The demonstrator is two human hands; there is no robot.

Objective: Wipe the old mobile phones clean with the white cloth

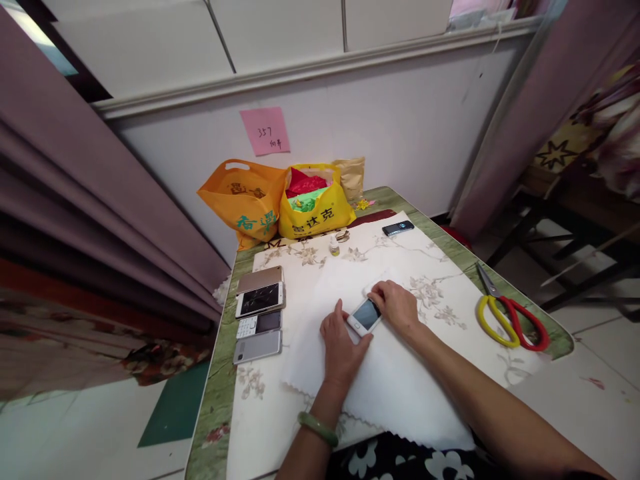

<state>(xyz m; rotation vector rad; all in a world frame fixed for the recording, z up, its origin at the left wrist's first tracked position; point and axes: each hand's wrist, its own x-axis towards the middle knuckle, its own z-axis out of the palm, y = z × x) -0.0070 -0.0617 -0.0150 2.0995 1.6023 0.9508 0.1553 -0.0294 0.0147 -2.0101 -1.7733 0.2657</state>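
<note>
A white smartphone [367, 316] with a dark, shiny screen lies tilted on a white cloth [315, 347] with a scalloped edge. My left hand [340, 347], with a green bangle on its wrist, holds the lower left end of the phone between thumb and fingers. At the phone's upper right end, my right hand [397, 307] has its bent fingers closed over the edge and part of the screen. Its fingertips are partly hidden. Left of the cloth, a white smartphone [260, 300], a keypad phone [259, 325], a grey phone [257, 347] and a gold-coloured one [260, 279] lie in a column.
Scissors [510, 313] with yellow and red handles lie at the right table edge. A dark phone [399, 228] is at the far right, a small bottle [334, 247] near the middle back. An orange bag [245, 200] and a yellow bag [317, 217] stand against the wall.
</note>
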